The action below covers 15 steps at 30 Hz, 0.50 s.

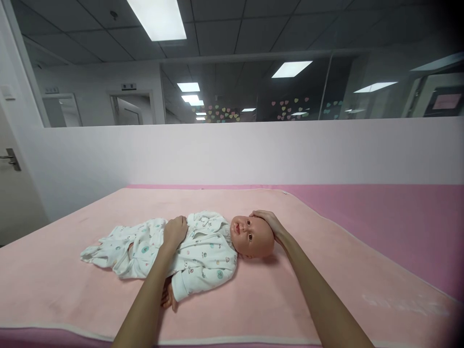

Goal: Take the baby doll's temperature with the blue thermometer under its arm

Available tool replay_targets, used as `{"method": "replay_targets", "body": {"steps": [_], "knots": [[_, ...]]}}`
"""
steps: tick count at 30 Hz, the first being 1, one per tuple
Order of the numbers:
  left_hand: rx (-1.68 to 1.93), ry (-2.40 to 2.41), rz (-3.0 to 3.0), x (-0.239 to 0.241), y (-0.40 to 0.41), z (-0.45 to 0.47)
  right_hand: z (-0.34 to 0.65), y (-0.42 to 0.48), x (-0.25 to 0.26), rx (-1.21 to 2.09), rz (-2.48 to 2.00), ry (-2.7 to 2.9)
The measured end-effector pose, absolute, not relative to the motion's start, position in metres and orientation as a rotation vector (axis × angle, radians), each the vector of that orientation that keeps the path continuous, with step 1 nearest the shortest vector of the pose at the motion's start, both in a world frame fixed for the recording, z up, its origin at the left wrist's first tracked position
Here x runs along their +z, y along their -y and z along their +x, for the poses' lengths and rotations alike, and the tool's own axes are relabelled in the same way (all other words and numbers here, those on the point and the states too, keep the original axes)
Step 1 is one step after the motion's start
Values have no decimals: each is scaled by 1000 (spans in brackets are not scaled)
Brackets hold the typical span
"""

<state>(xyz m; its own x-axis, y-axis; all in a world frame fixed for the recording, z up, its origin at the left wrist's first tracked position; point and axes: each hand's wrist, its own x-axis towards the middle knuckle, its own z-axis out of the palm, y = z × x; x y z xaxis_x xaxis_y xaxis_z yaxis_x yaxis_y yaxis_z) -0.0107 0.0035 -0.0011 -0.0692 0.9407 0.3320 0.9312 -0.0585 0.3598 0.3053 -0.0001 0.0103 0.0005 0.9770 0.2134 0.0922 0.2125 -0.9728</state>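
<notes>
A bald baby doll (pixel 255 238) in a white, patterned outfit (pixel 206 256) lies on its back on a pink-peach mat (pixel 232 314). Its head points right and its legs left. My left hand (pixel 176 229) is on the doll's waist, knuckles up, with the fingers curled into the cloth and their tips hidden. Against the crown of the doll's head rests my right hand (pixel 267 220), its fingers stretched over the far side. The doll's near hand (pixel 169 295) sticks out of its sleeve beside my left forearm.
Beyond the mat, a darker pink surface (pixel 380 212) meets a white low wall (pixel 253 150) with a glass window above. At the far left is a door with a metal handle (pixel 12 158).
</notes>
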Motion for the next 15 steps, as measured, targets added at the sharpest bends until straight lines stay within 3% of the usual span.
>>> {"method": "replay_targets", "body": {"steps": [7, 15], "knots": [[716, -2052, 2161, 1, -4, -19, 303, 4, 10, 999, -1114, 1381], [872, -1917, 2022, 3, -2, -25, 304, 2, 8, 1030, -1114, 1355]]}}
